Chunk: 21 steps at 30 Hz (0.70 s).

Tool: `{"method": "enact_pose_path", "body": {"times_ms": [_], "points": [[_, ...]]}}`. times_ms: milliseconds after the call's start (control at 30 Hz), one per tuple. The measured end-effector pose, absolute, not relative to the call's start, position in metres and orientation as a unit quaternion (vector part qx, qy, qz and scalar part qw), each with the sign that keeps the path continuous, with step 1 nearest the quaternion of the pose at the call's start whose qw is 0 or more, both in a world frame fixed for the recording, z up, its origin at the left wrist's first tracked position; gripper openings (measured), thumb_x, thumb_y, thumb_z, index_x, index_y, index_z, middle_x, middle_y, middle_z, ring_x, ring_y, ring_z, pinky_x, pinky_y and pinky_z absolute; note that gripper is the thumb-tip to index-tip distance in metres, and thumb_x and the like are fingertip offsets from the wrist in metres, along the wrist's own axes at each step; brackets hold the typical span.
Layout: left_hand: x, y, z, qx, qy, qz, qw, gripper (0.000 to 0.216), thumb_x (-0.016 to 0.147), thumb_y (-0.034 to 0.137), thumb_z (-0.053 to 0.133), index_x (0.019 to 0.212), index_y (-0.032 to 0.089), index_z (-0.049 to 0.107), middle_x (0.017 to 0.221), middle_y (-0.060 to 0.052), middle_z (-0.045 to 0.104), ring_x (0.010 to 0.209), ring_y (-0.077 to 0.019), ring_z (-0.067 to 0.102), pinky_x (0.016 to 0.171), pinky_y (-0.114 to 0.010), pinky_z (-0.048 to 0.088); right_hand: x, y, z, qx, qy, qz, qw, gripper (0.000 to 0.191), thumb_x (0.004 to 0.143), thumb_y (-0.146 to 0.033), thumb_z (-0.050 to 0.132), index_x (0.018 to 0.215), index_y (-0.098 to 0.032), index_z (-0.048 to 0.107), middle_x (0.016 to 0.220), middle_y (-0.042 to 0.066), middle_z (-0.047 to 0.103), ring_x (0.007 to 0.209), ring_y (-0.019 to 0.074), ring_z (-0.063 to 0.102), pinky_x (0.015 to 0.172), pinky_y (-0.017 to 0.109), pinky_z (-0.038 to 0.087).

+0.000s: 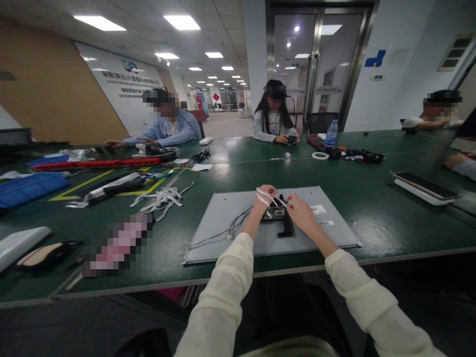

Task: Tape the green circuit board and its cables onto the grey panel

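Gripping one white strip [270, 197], left hand [263, 199] and right hand [300, 213] over one panel [223, 218].

The counter [230, 168] has a dark green, smooth, glossy top that mirrors the ceiling lights. On it lies a grey panel [223, 218] of matt metal with a paper label [319, 209] on its far right. At the panel's middle, both hands pull a thin white strip [268, 195], flat and tape-like. The sleeves [223, 292] nearer than the panel are cream cloth, soft and matt.

Bare table [375, 208] rightward (cables [219, 233] left)
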<state>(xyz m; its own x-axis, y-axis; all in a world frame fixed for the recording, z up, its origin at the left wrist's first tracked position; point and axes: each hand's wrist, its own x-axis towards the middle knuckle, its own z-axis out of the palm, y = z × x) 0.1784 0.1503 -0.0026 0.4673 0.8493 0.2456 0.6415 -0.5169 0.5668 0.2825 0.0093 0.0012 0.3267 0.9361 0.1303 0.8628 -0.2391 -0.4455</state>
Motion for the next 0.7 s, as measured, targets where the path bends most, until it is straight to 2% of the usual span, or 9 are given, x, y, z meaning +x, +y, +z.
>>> {"method": "enact_pose_path", "body": {"times_ms": [233, 533, 700], "points": [[0.1795, 0.1506, -0.0033, 0.834, 0.444, 0.254, 0.205, 0.019, 0.072, 0.007, 0.060, 0.086, 0.012, 0.073, 0.082, -0.005, 0.072, 0.077, -0.0135, 0.065, 0.072, -0.022, 0.051, 0.2842, 0.0099, -0.0010, -0.774, -0.571, 0.084, 0.259, 0.026, 0.090, -0.022, 0.041, 0.114, -0.020, 0.050, 0.085, 0.007, 0.066, 0.082, 0.0212, 0.062, 0.063, 0.026, 0.034], [0.1791, 0.1522, -0.0057, 0.838, 0.441, 0.253, 0.197, 0.023, 0.073, 0.006, 0.056, 0.087, 0.013, 0.073, 0.083, -0.005, 0.073, 0.078, -0.0131, 0.066, 0.072, -0.022, 0.051, 0.2902, 0.0147, -0.0061, -0.755, -0.551, 0.131, 0.330, 0.026, 0.087, -0.022, 0.042, 0.111, -0.020, 0.052, 0.073, 0.002, 0.062, 0.068, 0.0169, 0.058, 0.062, 0.023, 0.036], [0.1790, 0.1486, -0.0049, 0.839, 0.444, 0.257, 0.183, 0.023, 0.072, 0.008, 0.059, 0.088, 0.013, 0.073, 0.084, -0.006, 0.072, 0.079, -0.0144, 0.066, 0.074, -0.023, 0.051, 0.2884, 0.0142, -0.0049, -0.754, -0.551, 0.143, 0.328, 0.026, 0.087, -0.023, 0.043, 0.111, -0.022, 0.053, 0.075, 0.002, 0.063, 0.068, 0.0174, 0.058, 0.060, 0.023, 0.035]]}}
